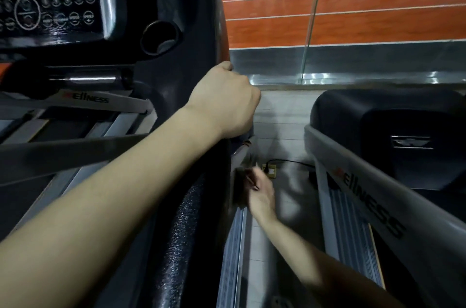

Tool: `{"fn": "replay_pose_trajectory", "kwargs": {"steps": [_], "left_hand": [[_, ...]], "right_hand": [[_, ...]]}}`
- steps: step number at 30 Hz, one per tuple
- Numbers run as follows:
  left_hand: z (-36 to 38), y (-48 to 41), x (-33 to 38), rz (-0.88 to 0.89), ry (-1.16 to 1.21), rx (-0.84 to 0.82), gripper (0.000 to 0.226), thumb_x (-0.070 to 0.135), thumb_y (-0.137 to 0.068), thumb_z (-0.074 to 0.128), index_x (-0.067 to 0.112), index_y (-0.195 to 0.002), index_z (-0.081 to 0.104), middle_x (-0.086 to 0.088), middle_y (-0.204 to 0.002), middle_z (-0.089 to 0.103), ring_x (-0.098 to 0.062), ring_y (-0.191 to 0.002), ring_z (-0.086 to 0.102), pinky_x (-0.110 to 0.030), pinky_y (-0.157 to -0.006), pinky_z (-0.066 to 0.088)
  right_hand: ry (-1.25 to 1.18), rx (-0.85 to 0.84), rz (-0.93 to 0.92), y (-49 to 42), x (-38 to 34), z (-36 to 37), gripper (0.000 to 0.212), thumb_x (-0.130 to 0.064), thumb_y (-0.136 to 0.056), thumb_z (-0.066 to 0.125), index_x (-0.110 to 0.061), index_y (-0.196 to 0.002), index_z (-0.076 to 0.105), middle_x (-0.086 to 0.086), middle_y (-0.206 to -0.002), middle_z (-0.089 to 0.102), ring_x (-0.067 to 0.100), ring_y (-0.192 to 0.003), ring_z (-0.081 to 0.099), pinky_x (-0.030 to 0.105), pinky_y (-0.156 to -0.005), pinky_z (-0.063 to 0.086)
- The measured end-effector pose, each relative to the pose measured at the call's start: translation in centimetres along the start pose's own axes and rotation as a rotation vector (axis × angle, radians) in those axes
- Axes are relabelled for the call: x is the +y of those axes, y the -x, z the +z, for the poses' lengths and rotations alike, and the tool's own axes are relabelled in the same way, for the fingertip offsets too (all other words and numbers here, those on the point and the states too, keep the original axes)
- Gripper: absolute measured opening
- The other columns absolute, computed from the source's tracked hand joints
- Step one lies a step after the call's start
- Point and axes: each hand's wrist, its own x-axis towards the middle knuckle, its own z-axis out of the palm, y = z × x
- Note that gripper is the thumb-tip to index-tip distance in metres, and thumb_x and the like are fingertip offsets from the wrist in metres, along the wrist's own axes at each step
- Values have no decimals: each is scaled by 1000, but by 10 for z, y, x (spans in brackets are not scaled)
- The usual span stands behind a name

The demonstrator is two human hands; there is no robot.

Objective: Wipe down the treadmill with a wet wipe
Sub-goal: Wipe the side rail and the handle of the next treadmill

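Observation:
The treadmill point(201, 17) fills the left, with a black console, a cup holder and a black right upright. My left hand point(227, 99) is closed around the outer edge of that upright, just below the console. Lower down, my right hand point(259, 194) reaches along the outside of the upright near the side rail, blurred by motion. It presses a dark, crumpled wet wipe point(240, 189) against the upright. Most of the wipe is hidden between hand and upright.
A second treadmill point(378, 156) stands close on the right, leaving a narrow tiled gap between the two. A floor socket with a black cable point(269, 170) lies in that gap. A glass wall point(312, 17) with a metal base runs ahead.

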Motion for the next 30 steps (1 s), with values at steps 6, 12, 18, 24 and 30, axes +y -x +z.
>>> {"fn": "replay_pose_trajectory", "kwargs": {"steps": [6,12,18,24,30], "left_hand": [[13,39,7,-29,232,201,39,36,-85,39,28,-92,76,1,-81,73,-24,-90,69,-39,-115,37],[17,115,19,-46,650,234,60,38,-84,30,26,-120,78,6,-131,72,-17,-156,34,-41,-134,2],[23,216,52,-164,968,172,42,40,-111,49,36,-153,54,12,-178,7,-9,-164,-9,-44,-134,6],[10,326,105,-338,1291,75,61,58,-107,51,60,-162,23,18,-177,2,-7,-162,11,-30,-123,17],[1,435,154,-486,1499,88,58,68,-103,41,63,-159,26,42,-145,44,14,-130,47,-2,-95,32]], "right_hand": [[-55,20,-74,-1,-2,-4,31,7,-98,63,-23,-90,68,-17,-81,73,-2,-79,63,26,-77,47],[-162,133,-217,32,-29,3,12,-31,-95,66,-39,-101,73,-6,-92,75,17,-86,68,53,-84,57],[-162,138,-239,118,-16,11,25,-14,-100,66,-36,-109,75,-7,-102,80,13,-99,76,38,-94,59],[101,164,-46,212,18,-4,25,-14,-92,56,-28,-100,75,-4,-99,74,19,-90,68,24,-76,49],[386,134,-46,273,62,-36,21,-16,-97,63,-33,-100,74,-4,-107,74,19,-96,69,31,-80,55]]}}
